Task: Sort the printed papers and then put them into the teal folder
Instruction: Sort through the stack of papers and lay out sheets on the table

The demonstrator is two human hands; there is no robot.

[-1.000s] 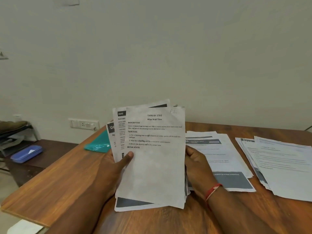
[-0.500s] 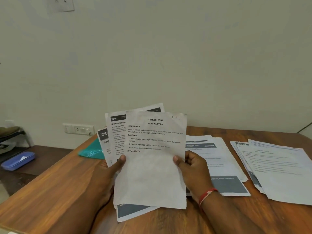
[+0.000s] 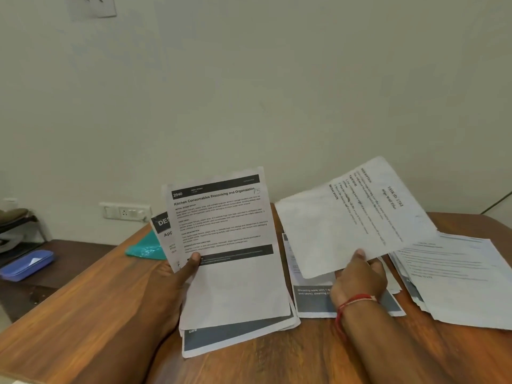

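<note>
**Left hand** (image 3: 177, 275): grasps the held stack at its left edge, thumb pressed on the top sheet's face.

**Held stack** (image 3: 232, 275): several printed papers, fanned slightly, upright and leaning back, lower edge at the wooden table (image 3: 69, 314). Top sheet is headed "2940, Kitchen Consumables Restocking and Organization".

**Right hand** (image 3: 360, 275): pinches the lower edge of the single sheet, thumb on top, fingers beneath. A red thread bracelet (image 3: 352, 303) circles the wrist.

**Single sheet** (image 3: 352, 217): titled "Wipe Wall Tiles", turned sideways and tilted, held in the air right of the held stack, above the middle pile.

**Middle pile** (image 3: 313, 300): printed papers lying flat on the table, partly covered by the right hand.

**Right pile** (image 3: 457, 278): printed papers lying flat, loosely squared, at the right edge of the table.

**Teal folder** (image 3: 145, 248): flat on the table at the far left, partly hidden behind the held stack.

**Blue case** (image 3: 26, 264): on a low dark surface left of the table.

**Socket strip** (image 3: 124, 212): on the wall, beyond the folder.
</note>
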